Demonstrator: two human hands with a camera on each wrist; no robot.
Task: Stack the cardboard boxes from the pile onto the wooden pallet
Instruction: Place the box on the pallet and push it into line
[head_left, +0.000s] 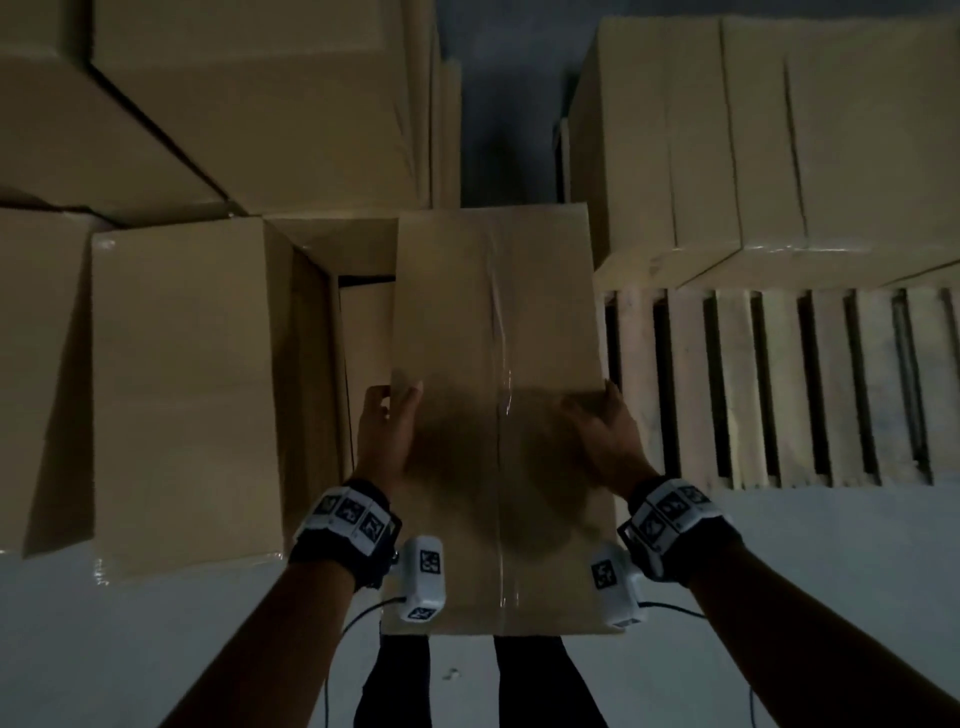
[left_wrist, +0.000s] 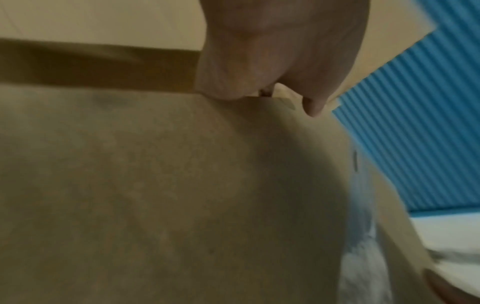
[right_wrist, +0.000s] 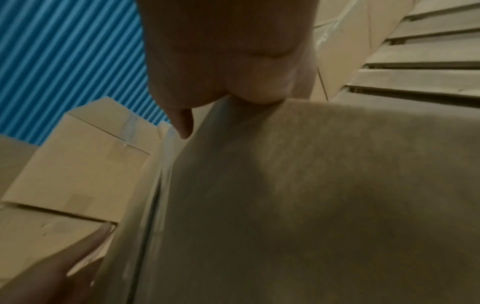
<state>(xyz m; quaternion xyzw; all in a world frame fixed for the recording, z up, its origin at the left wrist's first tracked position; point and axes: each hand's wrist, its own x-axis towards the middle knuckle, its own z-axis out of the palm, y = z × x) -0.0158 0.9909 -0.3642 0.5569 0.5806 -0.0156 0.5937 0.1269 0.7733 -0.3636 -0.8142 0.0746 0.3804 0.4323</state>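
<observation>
While your left hand (head_left: 387, 431) and right hand (head_left: 610, 436) clasp the cardboard box (head_left: 496, 364) by its side edges, fingers wrapped underneath stay hidden. You hold it between the pile (head_left: 182, 364) and the wooden pallet (head_left: 779, 384), its underside unseen.

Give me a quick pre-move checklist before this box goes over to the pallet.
1. Left hand grips the carried box at its left edge: ok.
2. Right hand grips its right edge: ok.
3. Tape seam on the box top closed: ok.
4. Bare slats on the wooden pallet in front of the stacked boxes: ok.
5. Box clear of the pile on the left: cannot tell.
6. Underside of the box supported: cannot tell.
</observation>
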